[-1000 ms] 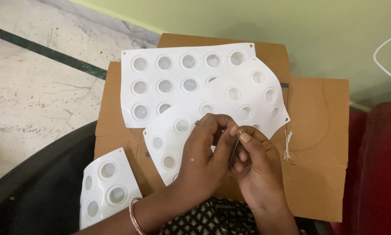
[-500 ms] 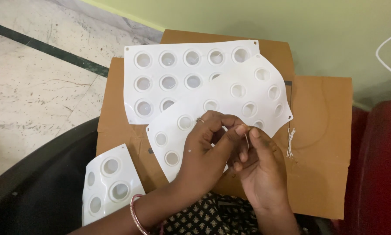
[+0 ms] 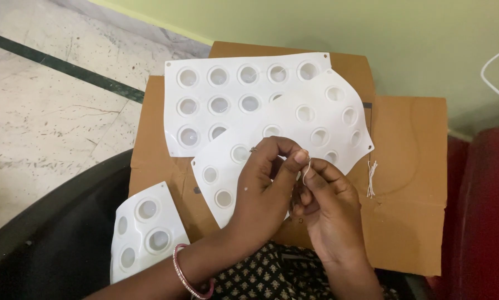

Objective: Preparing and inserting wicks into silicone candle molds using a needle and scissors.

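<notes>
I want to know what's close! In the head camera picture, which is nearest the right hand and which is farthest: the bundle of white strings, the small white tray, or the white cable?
From the right hand:
1. Bundle of white strings, just right.
2. Small white tray, far left.
3. White cable, upper right corner.

Left hand (image 3: 263,191) and right hand (image 3: 327,208) pinch a short white thread (image 3: 305,172) between fingertips, over a white dimpled mould sheet (image 3: 294,133). Loose threads (image 3: 370,179) lie on cardboard (image 3: 410,166) at three o'clock.
</notes>
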